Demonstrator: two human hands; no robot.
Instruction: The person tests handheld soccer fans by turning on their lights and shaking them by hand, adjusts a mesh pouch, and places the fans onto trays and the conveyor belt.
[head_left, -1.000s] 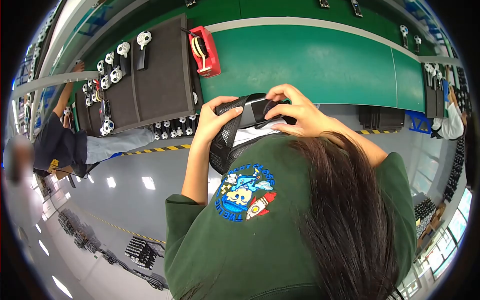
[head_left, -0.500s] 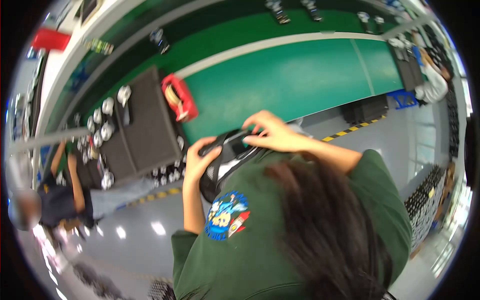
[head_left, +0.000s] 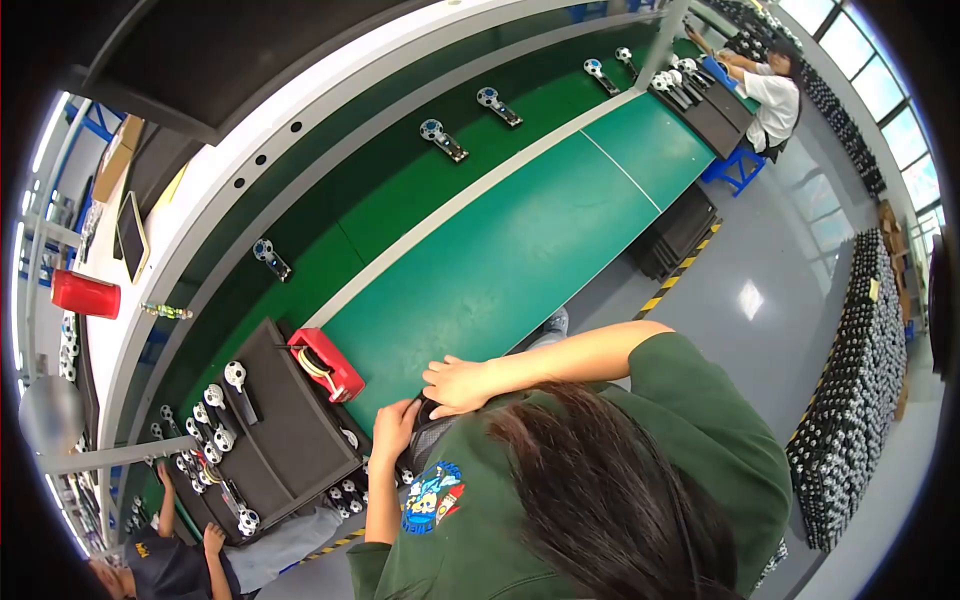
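A black bag-like item with grey mesh lies against the front of my dark green shirt, mostly hidden by my hands and the shirt. My left hand grips its left side, fingers and thumb closed on the edge. Over its top, my right hand is bent with the fingers curled onto the black material. Both hands are close together at the edge of the green table. Just beyond my left hand stands a red tape dispenser with a roll in it.
A dark tray at left holds several football-patterned devices. More devices lie along the green conveyor strip. A co-worker works at lower left, another at far right. Stacked black-and-white goods line the right floor.
The view has swung, so the table and tray appear lower. My right hand has come down from raised, spread fingers onto the black item, nearer my left hand, and now covers more of it.
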